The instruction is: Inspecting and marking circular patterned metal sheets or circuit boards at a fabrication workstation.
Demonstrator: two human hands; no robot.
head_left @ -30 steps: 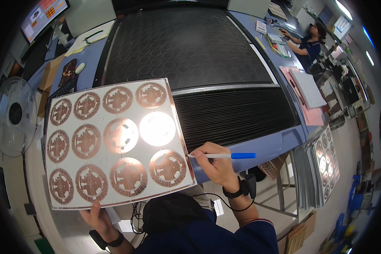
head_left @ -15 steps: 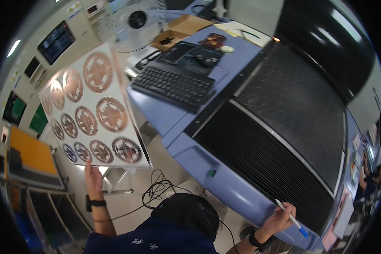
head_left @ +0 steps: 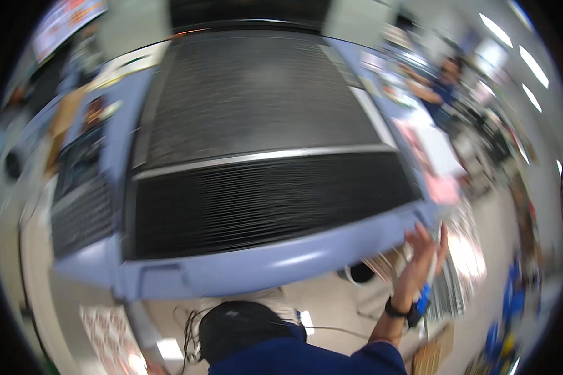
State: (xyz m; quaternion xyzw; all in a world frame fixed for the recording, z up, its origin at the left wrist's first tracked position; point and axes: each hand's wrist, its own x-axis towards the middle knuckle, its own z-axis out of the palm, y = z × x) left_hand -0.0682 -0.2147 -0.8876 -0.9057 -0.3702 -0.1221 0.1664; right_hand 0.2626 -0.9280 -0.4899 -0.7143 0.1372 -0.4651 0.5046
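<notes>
At the lower left edge, my left hand (head_left: 155, 369) shows only in part and smeared. It is closed at the lower corner of a thin copper-patterned panel (head_left: 108, 331), which hangs low beside the blue machine. Several round copper patterns cover the panel's pale face; the earlier frame shows them more sharply. My right hand (head_left: 423, 255) reaches up by the machine's front right corner, fingers spread. A white marker pen with a blue end (head_left: 424, 297) lies along its palm, the blue end by the wrist. Blur hides the exact grip.
The machine's black ribbed front strip (head_left: 275, 203) and dark flat bed (head_left: 256, 94) fill the middle, bordered by a blue frame. A keyboard (head_left: 82, 212) sits on the left side. Pink and white papers (head_left: 441, 153) lie on the right. Another person (head_left: 444, 84) works farther right. Cables trail on the floor.
My view has swung to the right, bringing the machine to the middle. The panel has dropped to the lower left. My right hand's fingers have spread, with the pen now along the palm.
</notes>
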